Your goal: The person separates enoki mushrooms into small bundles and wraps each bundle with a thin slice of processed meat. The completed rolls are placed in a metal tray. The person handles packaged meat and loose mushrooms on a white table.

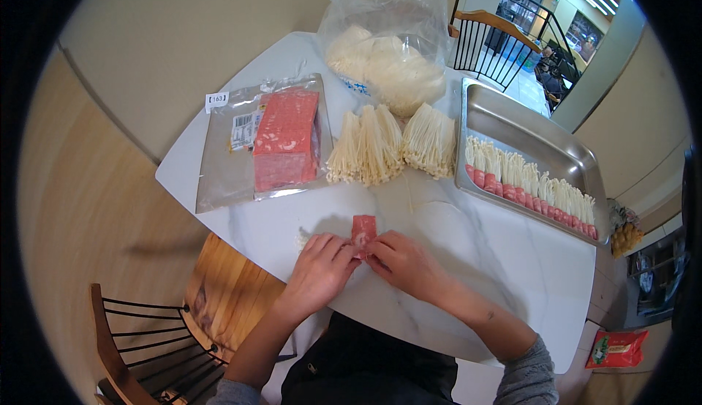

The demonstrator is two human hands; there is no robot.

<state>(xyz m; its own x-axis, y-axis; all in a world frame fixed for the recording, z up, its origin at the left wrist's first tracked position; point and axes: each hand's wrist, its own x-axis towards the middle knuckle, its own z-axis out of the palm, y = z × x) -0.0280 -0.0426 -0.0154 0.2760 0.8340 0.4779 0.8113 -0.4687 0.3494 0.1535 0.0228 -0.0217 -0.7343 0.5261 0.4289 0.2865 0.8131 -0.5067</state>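
Note:
A thin slice of red meat point(363, 228) lies lengthwise on the marble-patterned table, its far end flat. Both hands pinch its near end, from either side: my left hand point(322, 266) on the left and my right hand point(405, 262) on the right. Pale enoki mushroom tips point(301, 240) poke out beyond my left hand; the rest of that bundle is hidden under the fingers. Farther back lie loose enoki bunches point(367, 144). A stack of meat slices point(286, 136) rests on an opened plastic package to the left of them.
At the right stands a deep steel tray point(548, 130) with a row of meat-wrapped enoki rolls point(526, 193). A clear bag of enoki point(389, 65) sits at the back. Wooden chairs stand near the left point(230, 290) and far point(493, 34) sides. A red packet point(617, 349) lies beyond the table's right edge.

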